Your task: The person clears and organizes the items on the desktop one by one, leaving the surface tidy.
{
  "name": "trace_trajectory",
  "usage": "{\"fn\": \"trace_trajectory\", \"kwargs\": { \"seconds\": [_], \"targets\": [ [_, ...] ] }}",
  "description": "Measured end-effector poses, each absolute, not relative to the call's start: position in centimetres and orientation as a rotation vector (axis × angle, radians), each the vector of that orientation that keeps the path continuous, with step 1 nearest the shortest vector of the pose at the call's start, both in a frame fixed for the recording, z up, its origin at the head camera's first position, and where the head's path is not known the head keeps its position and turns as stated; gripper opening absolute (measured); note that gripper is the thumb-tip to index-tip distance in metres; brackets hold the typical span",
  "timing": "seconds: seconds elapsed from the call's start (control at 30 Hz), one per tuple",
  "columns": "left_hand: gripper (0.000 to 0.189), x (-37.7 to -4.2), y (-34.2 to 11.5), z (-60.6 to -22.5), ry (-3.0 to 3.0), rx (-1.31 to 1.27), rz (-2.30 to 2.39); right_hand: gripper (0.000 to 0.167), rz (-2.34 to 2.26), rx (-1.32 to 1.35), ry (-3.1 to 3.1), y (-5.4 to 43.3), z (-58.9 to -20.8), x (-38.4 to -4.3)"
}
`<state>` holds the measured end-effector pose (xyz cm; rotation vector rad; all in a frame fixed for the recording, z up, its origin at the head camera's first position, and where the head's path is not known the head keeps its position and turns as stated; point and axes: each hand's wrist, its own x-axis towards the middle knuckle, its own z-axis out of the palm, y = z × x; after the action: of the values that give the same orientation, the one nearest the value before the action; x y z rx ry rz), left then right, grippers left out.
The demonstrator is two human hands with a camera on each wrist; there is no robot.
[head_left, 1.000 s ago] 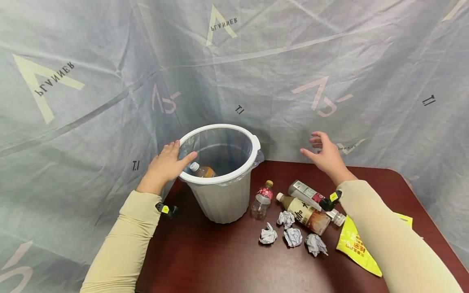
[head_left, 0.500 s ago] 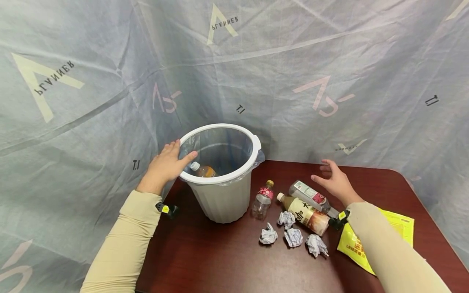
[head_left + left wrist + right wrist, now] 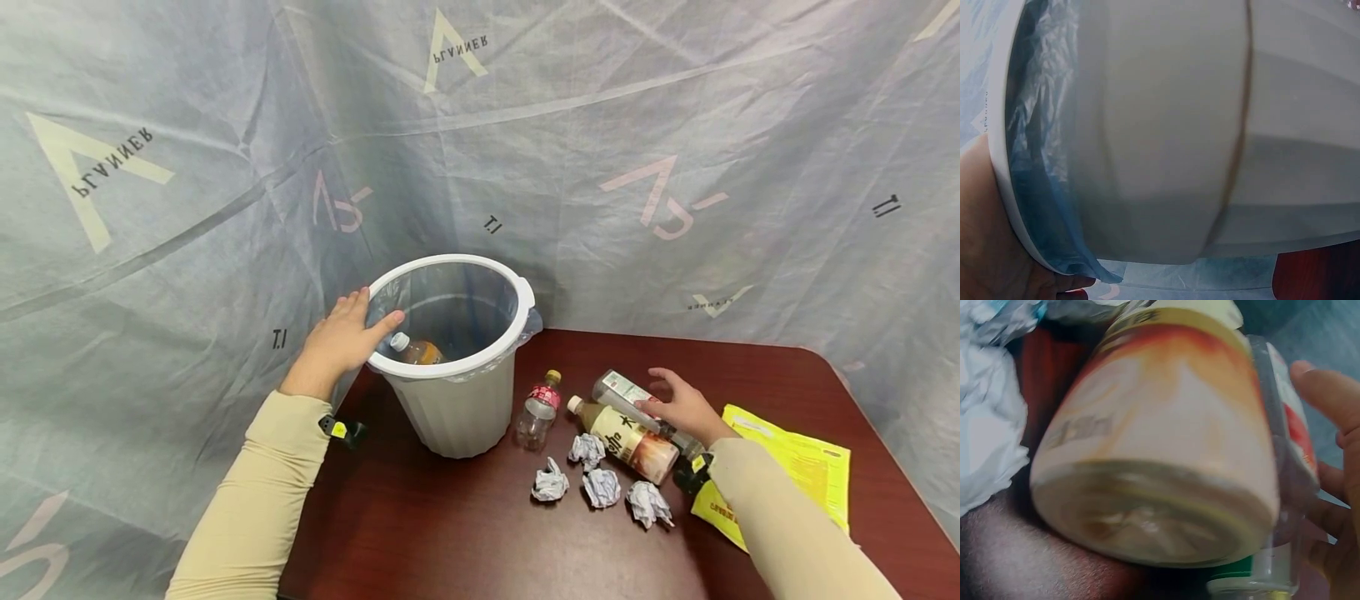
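Note:
My left hand [image 3: 341, 342] rests on the left rim of a white trash can [image 3: 450, 408], fingers straight and thumb reaching over the rim. A clear liner [image 3: 1054, 156] hangs over the can's edge, and a bottle with an orange label [image 3: 420, 352] lies inside. On the right, my right hand [image 3: 686, 408] is low over a clear plastic bottle [image 3: 622, 390] lying on its side. Its thumb and fingers are spread about that bottle in the right wrist view. A bottle with a cream and brown label [image 3: 1166, 425] lies alongside, nearer to me.
A small bottle with a red label [image 3: 540, 408] lies beside the can. Several crumpled paper balls [image 3: 602, 487] sit in front of the bottles. A yellow bag [image 3: 813, 467] lies partly under the right forearm. Grey sheeting [image 3: 585, 208] hangs behind the dark red table [image 3: 480, 533].
My right hand has come down from above the back of the table to the clear bottle. The left hand has stayed on the can's rim.

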<state>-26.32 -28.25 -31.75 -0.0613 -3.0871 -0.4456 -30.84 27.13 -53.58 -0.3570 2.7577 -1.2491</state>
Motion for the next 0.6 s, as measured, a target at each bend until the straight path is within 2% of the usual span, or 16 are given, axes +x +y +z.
{"fn": "trace_trajectory", "kwargs": {
  "seconds": [0.37, 0.6],
  "targets": [
    [0.111, -26.3, -28.1, -31.8, -3.086, -0.065, -0.446, 0.070, -1.177, -0.395, 2.762, 27.1, -55.1, -31.0],
    [0.110, -26.2, -28.2, -31.7, -3.086, -0.062, -0.441, 0.065, -1.141, -0.437, 2.814, 26.7, -53.7, -31.3]
  ]
}}
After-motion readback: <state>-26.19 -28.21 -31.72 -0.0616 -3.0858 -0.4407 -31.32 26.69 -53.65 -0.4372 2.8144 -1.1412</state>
